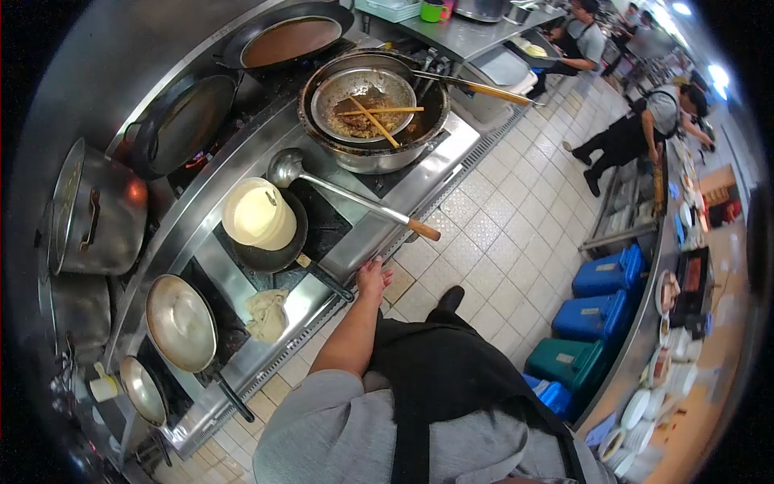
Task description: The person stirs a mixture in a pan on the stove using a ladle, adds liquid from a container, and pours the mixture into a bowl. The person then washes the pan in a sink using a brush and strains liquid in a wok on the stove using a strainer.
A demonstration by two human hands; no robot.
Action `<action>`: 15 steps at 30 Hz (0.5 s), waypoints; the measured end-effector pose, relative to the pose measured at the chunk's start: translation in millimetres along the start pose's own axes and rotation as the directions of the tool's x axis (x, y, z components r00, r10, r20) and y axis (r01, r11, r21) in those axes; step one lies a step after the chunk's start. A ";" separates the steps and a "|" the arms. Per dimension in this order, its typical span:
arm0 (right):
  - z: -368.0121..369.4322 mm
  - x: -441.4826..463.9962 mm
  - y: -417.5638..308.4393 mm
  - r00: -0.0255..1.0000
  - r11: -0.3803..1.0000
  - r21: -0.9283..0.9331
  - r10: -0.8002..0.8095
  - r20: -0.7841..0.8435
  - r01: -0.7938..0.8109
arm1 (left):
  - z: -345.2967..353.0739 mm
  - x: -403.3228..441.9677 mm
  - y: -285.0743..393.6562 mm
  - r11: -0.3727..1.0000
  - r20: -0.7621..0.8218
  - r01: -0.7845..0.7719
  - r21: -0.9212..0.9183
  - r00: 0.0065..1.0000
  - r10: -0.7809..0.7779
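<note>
My left hand point(373, 282) is beside the stove's front edge, just right of a black pan handle point(330, 284), with its fingers loosely apart and nothing visible in them. My right hand is out of view. On the small dark pan point(270, 260) stands a white tub point(258, 214) of pale yellow content. A long ladle point(355, 194) lies across the stovetop, its wooden handle end past the edge. Behind it, a steel bowl point(343, 101) with brown residue and crossed wooden sticks point(379, 125) sits in a larger pot. A crumpled cloth point(266, 315) lies near the front edge.
Two light-coloured pans point(181, 323) rest at the left, below a large steel pot point(105, 211). Dark woks point(189, 125) line the back. Blue bins point(592, 317) and a plate-filled counter point(709, 387) are at the right. Several people point(665, 109) stand farther off on the tiled floor.
</note>
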State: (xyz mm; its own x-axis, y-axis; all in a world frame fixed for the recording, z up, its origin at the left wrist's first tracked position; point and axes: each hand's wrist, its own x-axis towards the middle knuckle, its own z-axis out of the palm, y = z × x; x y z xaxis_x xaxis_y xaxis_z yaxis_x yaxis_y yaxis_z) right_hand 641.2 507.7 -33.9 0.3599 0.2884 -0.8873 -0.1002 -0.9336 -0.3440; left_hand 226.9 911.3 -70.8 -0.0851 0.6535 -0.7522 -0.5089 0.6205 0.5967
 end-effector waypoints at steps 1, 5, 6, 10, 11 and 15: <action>-17.1 15.8 -11.1 1.000 1.000 -0.025 0.007 0.007 -0.007 | 5.5 0.8 2.0 1.000 -0.063 -0.008 -0.005 0.998 0.008; -89.2 80.4 -95.7 0.999 0.994 -0.111 0.004 0.033 0.000 | 25.8 18.8 -1.8 0.988 -0.322 -0.085 -0.130 0.946 0.039; -105.7 96.9 -124.0 0.999 0.991 -0.132 -0.003 0.041 0.008 | 28.6 23.0 -6.9 0.976 -0.339 -0.156 -0.155 0.936 0.095; -157.8 155.2 -276.7 0.991 0.977 -0.174 -0.119 0.058 0.127 | 29.4 30.1 -23.6 0.881 -0.336 -0.252 -0.400 0.935 0.114; -164.3 162.6 -315.0 0.986 0.968 -0.186 -0.159 0.057 0.167 | 28.5 27.4 -25.3 0.870 -0.354 -0.262 -0.417 0.929 0.110; -161.2 175.4 -458.7 0.945 0.932 -0.168 -0.305 0.117 0.321 | 17.4 27.8 -28.2 0.833 -0.234 -0.260 -0.489 0.959 0.162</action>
State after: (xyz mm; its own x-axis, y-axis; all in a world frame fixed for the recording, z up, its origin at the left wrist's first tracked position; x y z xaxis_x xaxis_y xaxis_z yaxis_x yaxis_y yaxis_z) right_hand 899.8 952.2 17.8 0.2618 0.5821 -0.7698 0.1780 -0.8130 -0.5543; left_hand 253.8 919.5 -103.6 -0.3640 0.6258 -0.6898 -0.8204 0.1351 0.5555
